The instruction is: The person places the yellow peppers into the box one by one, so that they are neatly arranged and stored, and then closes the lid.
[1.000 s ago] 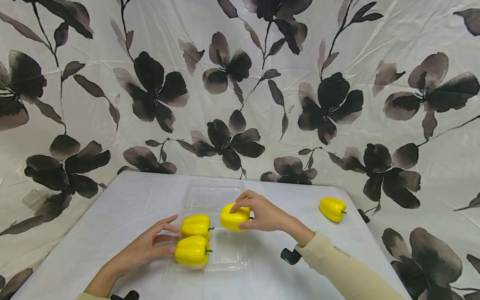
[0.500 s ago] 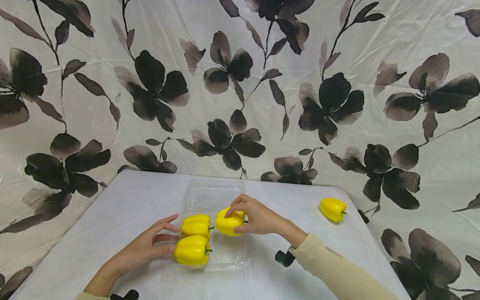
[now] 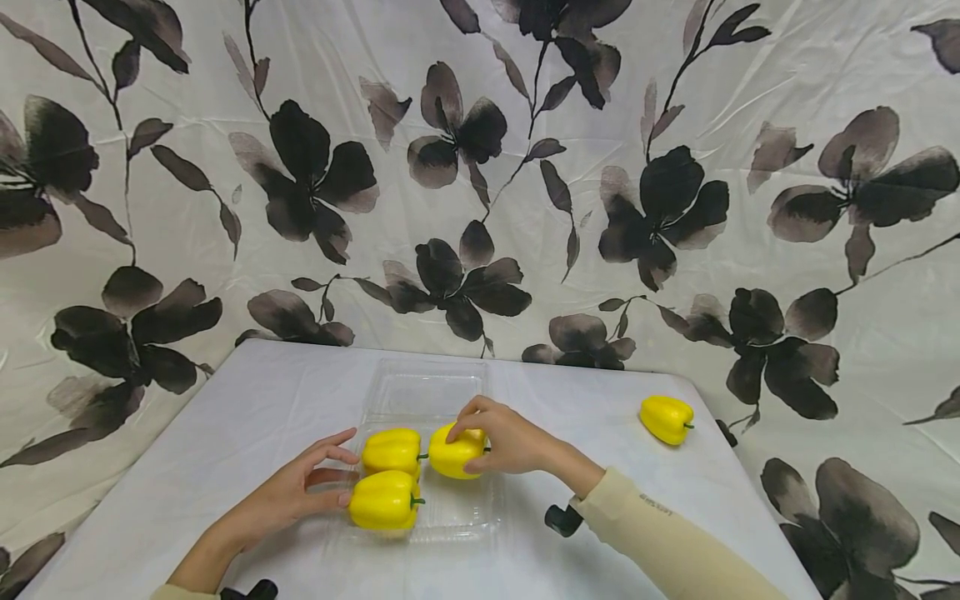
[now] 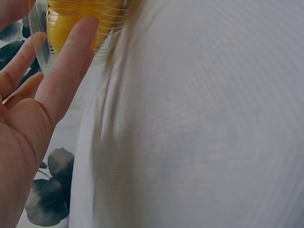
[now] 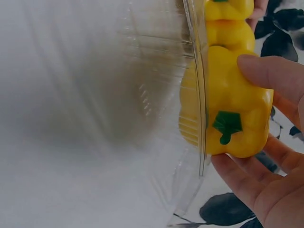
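Right hand (image 3: 512, 442) pinching glossy yellow bell pepper (image 3: 443, 457) at the clear clamshell tray (image 3: 459, 513), lower part below rim.
Pepper's lobed, smooth, green stem (image 5: 228, 124); thumb on one side, fingers on the other. Tray is thin transparent plastic, ribbed walls; at least two more peppers (image 3: 384, 500) sit along its left side. Left hand (image 3: 318, 483) has fingers spread, fingertips at the tray's left wall. Another pepper (image 3: 665, 419) lies well apart on white cloth (image 3: 600, 400).
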Available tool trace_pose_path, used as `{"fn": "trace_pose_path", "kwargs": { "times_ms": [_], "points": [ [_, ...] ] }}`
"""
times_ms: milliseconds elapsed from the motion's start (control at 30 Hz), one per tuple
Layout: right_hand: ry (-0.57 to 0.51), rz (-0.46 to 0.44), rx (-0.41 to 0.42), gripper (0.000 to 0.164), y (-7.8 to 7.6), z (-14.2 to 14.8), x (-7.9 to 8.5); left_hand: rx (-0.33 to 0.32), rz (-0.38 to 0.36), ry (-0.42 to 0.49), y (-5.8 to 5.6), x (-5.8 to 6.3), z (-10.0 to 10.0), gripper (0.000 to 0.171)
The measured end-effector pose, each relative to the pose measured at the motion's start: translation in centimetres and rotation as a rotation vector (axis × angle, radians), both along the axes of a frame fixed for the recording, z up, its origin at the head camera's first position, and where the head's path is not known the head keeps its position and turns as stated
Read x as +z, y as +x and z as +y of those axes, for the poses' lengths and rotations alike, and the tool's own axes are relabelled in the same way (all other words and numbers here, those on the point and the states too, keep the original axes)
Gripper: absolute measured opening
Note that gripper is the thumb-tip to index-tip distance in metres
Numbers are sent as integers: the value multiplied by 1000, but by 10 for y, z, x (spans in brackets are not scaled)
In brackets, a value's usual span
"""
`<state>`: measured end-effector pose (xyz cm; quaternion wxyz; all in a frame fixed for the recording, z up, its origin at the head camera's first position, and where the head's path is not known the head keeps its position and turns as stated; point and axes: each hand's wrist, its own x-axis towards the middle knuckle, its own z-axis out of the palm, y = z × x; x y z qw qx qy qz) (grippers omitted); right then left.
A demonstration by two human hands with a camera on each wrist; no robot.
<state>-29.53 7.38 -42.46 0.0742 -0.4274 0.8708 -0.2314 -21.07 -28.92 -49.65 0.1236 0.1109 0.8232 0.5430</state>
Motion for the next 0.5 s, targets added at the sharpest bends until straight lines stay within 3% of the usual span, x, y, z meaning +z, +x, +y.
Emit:
{"fn": "trace_pose_path", "kwargs": {
  "times_ms": [500],
  "points": [
    [7,-9,-4,38,-3,-2,-12,10,-3,-8,-1,1,1,49]
  ]
}}
